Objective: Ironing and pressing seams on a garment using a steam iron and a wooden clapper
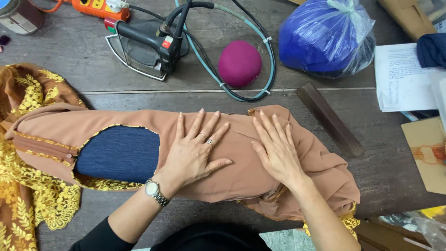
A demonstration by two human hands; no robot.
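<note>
Both hands flat, fingers spread, pressing brown fabric (241, 176): left hand (193, 151), right hand (276, 148) just beside. Blue pad (118, 153) left of them; iron (146, 46), pink ball (239, 62) beyond.

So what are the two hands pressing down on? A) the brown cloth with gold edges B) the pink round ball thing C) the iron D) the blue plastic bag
A: the left hand and the right hand both lie flat, fingers spread, on the brown cloth, while the pink dome, blue bag and iron sit untouched farther back on the table.
</note>
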